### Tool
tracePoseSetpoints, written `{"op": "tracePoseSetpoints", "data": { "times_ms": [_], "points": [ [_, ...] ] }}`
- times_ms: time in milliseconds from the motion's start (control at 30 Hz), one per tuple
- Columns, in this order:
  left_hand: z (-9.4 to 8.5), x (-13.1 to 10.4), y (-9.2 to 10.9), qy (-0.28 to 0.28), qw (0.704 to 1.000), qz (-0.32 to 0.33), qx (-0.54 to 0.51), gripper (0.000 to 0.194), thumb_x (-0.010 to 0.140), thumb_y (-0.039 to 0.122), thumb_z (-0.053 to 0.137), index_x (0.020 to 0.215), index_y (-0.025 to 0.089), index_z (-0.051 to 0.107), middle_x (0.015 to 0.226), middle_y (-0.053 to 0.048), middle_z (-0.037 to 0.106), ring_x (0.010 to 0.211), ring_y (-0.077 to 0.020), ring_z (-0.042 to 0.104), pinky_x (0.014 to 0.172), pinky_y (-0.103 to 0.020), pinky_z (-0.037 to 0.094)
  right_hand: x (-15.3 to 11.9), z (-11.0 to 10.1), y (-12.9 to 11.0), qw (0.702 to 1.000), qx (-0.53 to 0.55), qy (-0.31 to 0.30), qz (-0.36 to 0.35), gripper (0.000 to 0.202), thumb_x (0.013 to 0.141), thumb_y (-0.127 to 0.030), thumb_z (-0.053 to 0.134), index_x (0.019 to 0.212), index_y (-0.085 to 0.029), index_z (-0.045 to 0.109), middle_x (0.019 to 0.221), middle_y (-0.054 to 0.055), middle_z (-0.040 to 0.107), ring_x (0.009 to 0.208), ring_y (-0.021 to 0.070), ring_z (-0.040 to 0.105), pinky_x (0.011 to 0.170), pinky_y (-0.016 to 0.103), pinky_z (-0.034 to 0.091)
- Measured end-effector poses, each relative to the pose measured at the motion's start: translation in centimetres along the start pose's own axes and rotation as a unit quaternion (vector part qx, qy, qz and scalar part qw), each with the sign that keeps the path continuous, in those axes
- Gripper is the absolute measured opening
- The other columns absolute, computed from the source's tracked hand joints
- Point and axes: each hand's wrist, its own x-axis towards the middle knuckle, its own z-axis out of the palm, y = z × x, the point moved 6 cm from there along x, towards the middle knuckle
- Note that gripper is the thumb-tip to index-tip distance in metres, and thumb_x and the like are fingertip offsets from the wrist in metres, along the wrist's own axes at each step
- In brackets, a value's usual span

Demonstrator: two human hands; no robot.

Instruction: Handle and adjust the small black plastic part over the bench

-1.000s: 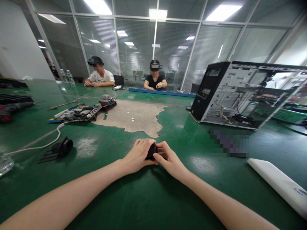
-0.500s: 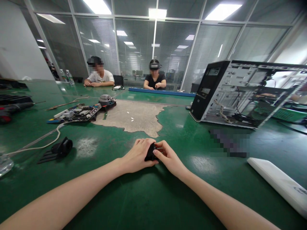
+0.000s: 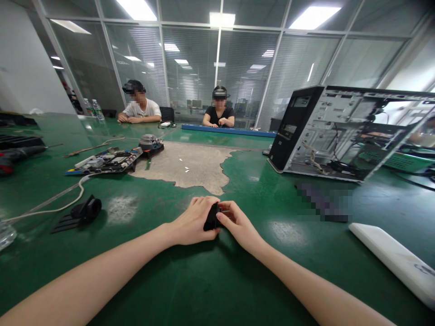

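Observation:
A small black part (image 3: pixel 211 218), perhaps a computer fan, sits between both hands at the middle of the green table (image 3: pixel 217 280); fingers hide much of it. My left hand (image 3: pixel 195 221) is wrapped over its left side, thumb at the near edge. On its right side, the thumb and fingers of my right hand (image 3: pixel 235 218) pinch it. Farther left lies a black plastic duct-like piece (image 3: pixel 79 213) with a round end and flat slats. Behind it rests a circuit board (image 3: pixel 105 160) beside a round metal-and-black cooler (image 3: pixel 151 142).
An open black computer case (image 3: pixel 306 136) stands at the right. Nearer are a blurred dark flat object (image 3: pixel 322 203) and a long white block (image 3: pixel 390 258). A drill-like tool (image 3: pixel 20 154) and a pale cable (image 3: pixel 79 192) lie left. Two people (image 3: pixel 141 108) sit across the table.
The view has shifted very slightly. Both hands stay around the black part, with the left thumb drawn a little to the left.

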Motion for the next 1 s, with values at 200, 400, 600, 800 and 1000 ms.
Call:
{"op": "tracePoseSetpoints", "data": {
  "times_ms": [200, 400, 600, 800, 1000],
  "points": [
    [0.22, -0.01, -0.25, 0.001, 1.0, 0.0, -0.001, 0.055, 0.069, 0.021, 0.056, 0.117, 0.02, 0.029, 0.111, -0.008, 0.048, 0.101, -0.0246, 0.045, 0.088, -0.04, 0.033, -0.46, 0.12, -0.71, 0.999, -0.004, -0.012, -0.035, 0.018, 0.077, -0.028, 0.057, 0.089, -0.022, 0.045, 0.093, 0.001, 0.05, 0.091, 0.0152, 0.053, 0.075, 0.029, 0.047],
    [0.32, 0.05, -0.27, 0.005, 1.0, -0.002, 0.005, 0.054, 0.069, 0.023, 0.057, 0.116, 0.019, 0.03, 0.11, -0.008, 0.048, 0.1, -0.0243, 0.045, 0.087, -0.04, 0.033, -0.06, 0.01, -0.12, 1.0, 0.001, -0.001, -0.01, 0.019, 0.078, -0.031, 0.055, 0.091, -0.021, 0.044, 0.092, 0.002, 0.051, 0.085, 0.0143, 0.054, 0.075, 0.031, 0.047],
    [0.41, -0.02, -0.39, 0.002, 1.0, -0.003, 0.007, 0.055, 0.068, 0.021, 0.056, 0.116, 0.02, 0.029, 0.11, -0.008, 0.048, 0.099, -0.025, 0.046, 0.087, -0.041, 0.032, -0.38, 0.19, -0.59, 0.999, -0.02, -0.019, -0.02, 0.019, 0.077, -0.028, 0.055, 0.092, -0.021, 0.046, 0.092, 0.002, 0.053, 0.089, 0.0155, 0.054, 0.076, 0.031, 0.047],
    [0.34, -0.05, -0.32, 0.008, 1.0, -0.005, 0.006, 0.054, 0.069, 0.022, 0.057, 0.116, 0.021, 0.029, 0.111, -0.008, 0.048, 0.099, -0.0243, 0.046, 0.087, -0.04, 0.033, -0.44, 0.02, -0.7, 0.999, -0.014, 0.006, -0.036, 0.013, 0.079, -0.029, 0.053, 0.088, -0.022, 0.047, 0.092, 0.001, 0.05, 0.088, 0.0145, 0.054, 0.07, 0.027, 0.049],
    [0.43, -0.07, -0.46, 0.012, 1.0, -0.003, 0.01, 0.056, 0.069, 0.023, 0.058, 0.116, 0.02, 0.029, 0.11, -0.008, 0.049, 0.1, -0.0241, 0.046, 0.087, -0.04, 0.033, -0.23, -0.11, -0.2, 1.0, -0.019, 0.005, -0.003, 0.02, 0.078, -0.028, 0.054, 0.095, -0.021, 0.047, 0.097, 0.003, 0.053, 0.088, 0.0151, 0.055, 0.075, 0.031, 0.049]
  ]
}}
